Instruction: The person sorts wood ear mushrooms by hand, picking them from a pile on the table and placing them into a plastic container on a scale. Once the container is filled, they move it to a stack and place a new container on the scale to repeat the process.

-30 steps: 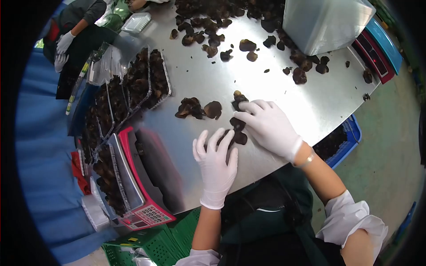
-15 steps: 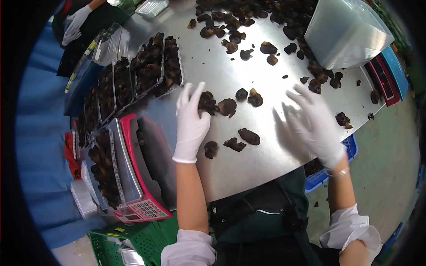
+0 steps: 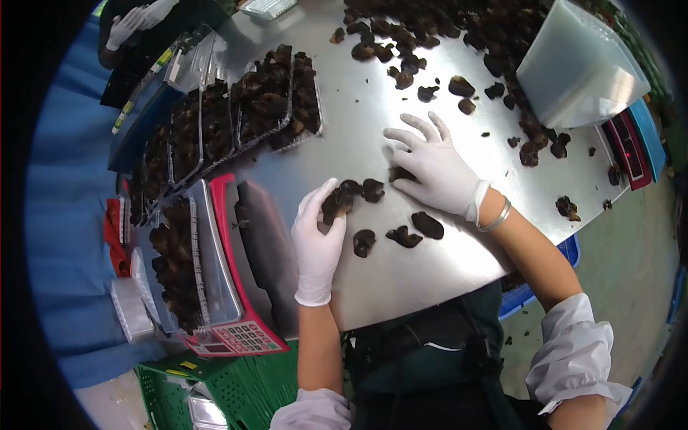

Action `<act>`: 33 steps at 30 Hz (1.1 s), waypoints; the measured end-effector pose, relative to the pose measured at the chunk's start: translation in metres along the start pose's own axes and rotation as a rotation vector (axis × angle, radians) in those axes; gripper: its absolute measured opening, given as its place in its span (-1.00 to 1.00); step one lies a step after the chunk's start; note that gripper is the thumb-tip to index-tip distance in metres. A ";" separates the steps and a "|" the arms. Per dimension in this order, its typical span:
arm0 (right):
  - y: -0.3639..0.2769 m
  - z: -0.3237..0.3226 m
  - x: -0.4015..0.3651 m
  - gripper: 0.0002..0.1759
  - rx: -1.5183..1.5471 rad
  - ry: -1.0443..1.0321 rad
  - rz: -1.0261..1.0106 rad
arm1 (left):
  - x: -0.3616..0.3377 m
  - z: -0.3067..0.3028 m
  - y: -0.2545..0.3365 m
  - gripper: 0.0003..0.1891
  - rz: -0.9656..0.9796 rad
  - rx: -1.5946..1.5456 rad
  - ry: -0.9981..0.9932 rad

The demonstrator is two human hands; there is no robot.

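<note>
My left hand (image 3: 319, 247), in a white glove, curls its thumb and fingers around a dark brown wood ear mushroom (image 3: 334, 206) on the metal table. More pieces touch or lie beside it, including a small wood ear (image 3: 373, 190). My right hand (image 3: 438, 172), gloved too, lies low over the table with fingers spread. Another wood ear (image 3: 401, 174) shows partly between its thumb and forefinger; the rest is hidden under the hand. Nearer the front edge are a few loose pieces, among them an oval wood ear (image 3: 428, 225).
Filled clear trays (image 3: 261, 100) stand at left, behind a pink-edged scale (image 3: 233, 251) bearing another filled tray. A large mushroom pile (image 3: 408, 29) covers the back. Stacked clear containers (image 3: 580, 72) sit on a second scale (image 3: 631, 147) at right. A co-worker's gloved hands (image 3: 140, 21) appear upper left.
My right hand has swung left and inward over a mushroom near the middle. My left hand has closed around a piece beside it. The whole view has shifted slightly.
</note>
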State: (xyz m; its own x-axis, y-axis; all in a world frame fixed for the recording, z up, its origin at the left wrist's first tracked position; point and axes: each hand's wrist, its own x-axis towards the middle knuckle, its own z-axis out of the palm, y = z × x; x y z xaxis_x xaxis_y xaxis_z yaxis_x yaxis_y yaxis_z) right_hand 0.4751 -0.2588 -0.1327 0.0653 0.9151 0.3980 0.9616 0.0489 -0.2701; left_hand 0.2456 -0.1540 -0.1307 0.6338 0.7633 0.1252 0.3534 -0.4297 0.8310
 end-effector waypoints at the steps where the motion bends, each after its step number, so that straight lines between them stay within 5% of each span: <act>1: 0.003 -0.004 0.001 -0.76 0.056 0.032 0.031 | 0.002 0.001 -0.004 -0.44 -0.025 -0.069 0.023; 3: 0.000 -0.018 0.005 -0.79 0.259 0.059 0.153 | 0.003 0.002 -0.007 -0.44 -0.013 -0.100 0.096; 7: -0.028 -0.025 0.010 -0.80 0.666 -0.082 0.059 | 0.004 0.004 -0.007 -0.45 -0.005 -0.142 0.201; 8: -0.033 -0.015 0.010 -0.79 0.445 -0.079 -0.082 | 0.004 0.004 -0.007 -0.46 0.009 -0.153 0.207; 11: -0.033 0.007 0.016 -0.79 0.439 -0.229 -0.129 | 0.001 0.006 -0.004 -0.47 0.009 -0.282 0.238; 13: -0.032 0.003 0.021 -0.83 0.562 -0.282 0.057 | -0.002 0.006 -0.001 -0.47 0.027 -0.261 0.251; 18: -0.051 -0.066 -0.031 -0.79 0.796 0.173 0.389 | -0.007 0.003 0.000 -0.46 0.087 -0.184 0.260; 22: -0.035 -0.096 -0.141 -0.74 0.357 0.969 0.729 | -0.005 0.002 -0.002 -0.44 0.004 -0.390 0.292; 24: -0.012 -0.112 -0.209 -0.67 0.206 1.186 0.842 | -0.005 0.003 -0.002 -0.41 0.024 -0.515 0.273; 27: -0.026 -0.131 -0.234 -0.58 -0.022 1.042 1.118 | -0.004 0.003 0.003 -0.43 -0.015 -0.714 0.196; 33: -0.042 -0.099 -0.178 -0.62 0.214 0.835 0.954 | -0.004 0.000 -0.016 -0.47 -0.050 -1.129 -0.019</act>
State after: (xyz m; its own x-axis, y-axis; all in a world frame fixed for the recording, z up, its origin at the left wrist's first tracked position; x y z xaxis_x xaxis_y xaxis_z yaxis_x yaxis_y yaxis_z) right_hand 0.4492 -0.4635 -0.1051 0.9216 0.1003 0.3750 0.3855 -0.3497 -0.8539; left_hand 0.2376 -0.1507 -0.1443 0.6504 0.7557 0.0774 -0.4388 0.2906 0.8503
